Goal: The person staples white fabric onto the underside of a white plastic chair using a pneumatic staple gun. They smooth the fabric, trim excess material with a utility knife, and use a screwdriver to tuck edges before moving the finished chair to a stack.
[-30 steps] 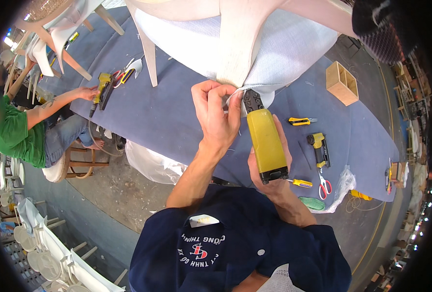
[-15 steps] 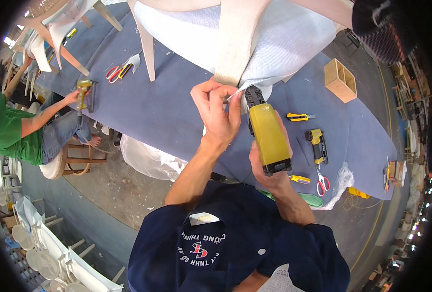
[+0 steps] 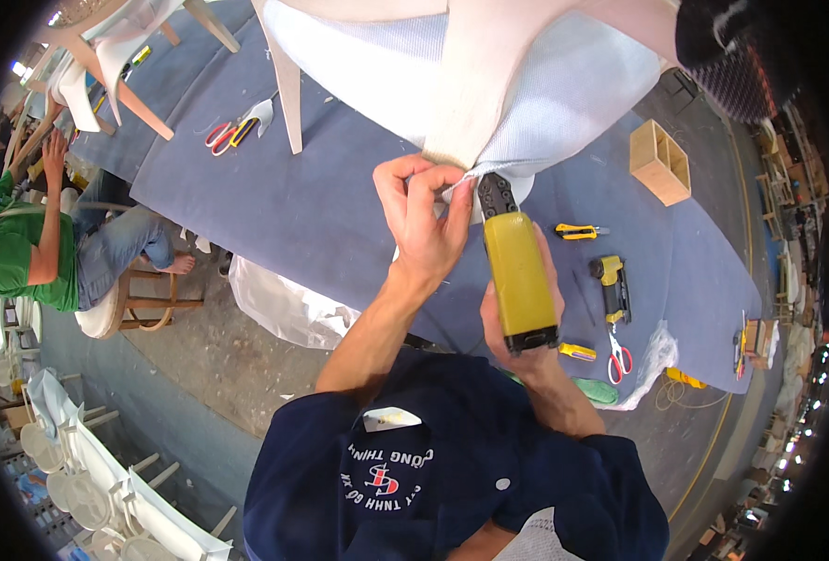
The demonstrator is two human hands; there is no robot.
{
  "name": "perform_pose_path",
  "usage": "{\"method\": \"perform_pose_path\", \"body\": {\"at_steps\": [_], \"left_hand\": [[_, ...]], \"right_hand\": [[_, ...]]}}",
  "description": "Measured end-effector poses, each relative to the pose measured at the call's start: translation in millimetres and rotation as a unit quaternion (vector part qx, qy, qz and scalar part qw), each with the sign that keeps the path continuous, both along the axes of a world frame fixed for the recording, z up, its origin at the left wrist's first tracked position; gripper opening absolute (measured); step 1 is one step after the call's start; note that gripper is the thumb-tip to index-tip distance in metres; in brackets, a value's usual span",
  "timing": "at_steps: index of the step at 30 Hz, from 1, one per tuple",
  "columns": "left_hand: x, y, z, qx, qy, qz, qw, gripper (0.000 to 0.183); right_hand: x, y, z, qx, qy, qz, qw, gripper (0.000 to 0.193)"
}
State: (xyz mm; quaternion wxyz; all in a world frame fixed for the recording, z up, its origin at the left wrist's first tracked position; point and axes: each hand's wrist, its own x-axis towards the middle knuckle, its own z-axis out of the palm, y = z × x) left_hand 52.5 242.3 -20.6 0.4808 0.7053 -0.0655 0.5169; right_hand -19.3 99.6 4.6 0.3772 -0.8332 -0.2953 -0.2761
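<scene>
A pale wooden chair frame point(image 3: 478, 79) with white woven fabric point(image 3: 569, 93) stretched over it stands in front of me. My left hand point(image 3: 424, 224) pinches the fabric's folded edge between thumb and fingers, close to the lower end of a wooden member. In my right hand point(image 3: 545, 271) is a yellow and black staple gun point(image 3: 520, 271). Its black nose points up toward the chair and lies right beside my left thumb, at the fabric edge. I cannot tell whether the nose touches the fabric. The gun's body hides most of my right fingers.
On the blue-grey covered table point(image 3: 330, 206) lie a yellow cutter knife point(image 3: 578, 231), a second staple gun point(image 3: 611, 288), red-handled scissors point(image 3: 619, 360) and a yellow-handled tool point(image 3: 577, 352). A wooden box point(image 3: 660, 162) stands to the right. Farther left sits a co-worker in green point(image 3: 27, 252), beside other chairs.
My staple gun has shifted slightly down and right, and the chair a little right. The co-worker's arm has swung up, and the tool it held no longer shows.
</scene>
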Motion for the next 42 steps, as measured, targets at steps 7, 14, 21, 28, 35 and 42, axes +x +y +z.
{"method": "perform_pose_path", "body": {"at_steps": [7, 14, 21, 28, 35, 42], "left_hand": [[-2.4, 0.1, -14.4, 0.029, -0.022, -0.048, 0.998, 0.021], [-2.3, -1.3, -17.0, 0.004, -0.035, -0.040, 0.999, 0.024], [0.6, 2.3, -15.2, 0.007, -0.020, -0.020, 1.000, 0.027], [-1.4, 0.1, -17.3, 0.013, 0.018, -0.015, 1.000, 0.026], [-3.7, -4.1, -24.7, -0.033, 0.011, -0.063, 0.997, 0.024], [-2.1, -3.1, -23.7, -0.025, 0.023, -0.039, 0.999, 0.026]], "right_hand": [[-0.6, -7.0, -6.0, 0.022, -0.007, 0.003, 1.000, 0.045], [-2.8, -8.8, -15.8, 0.037, 0.045, 0.007, 0.998, 0.047], [3.9, -3.0, -11.9, 0.004, -0.011, 0.013, 1.000, 0.048], [2.5, -2.8, -7.1, 0.009, -0.022, 0.008, 1.000, 0.049], [0.7, -3.0, -19.2, 0.023, -0.005, 0.002, 1.000, 0.048], [2.3, 2.1, -16.4, 0.016, -0.004, 0.005, 1.000, 0.050]]}}
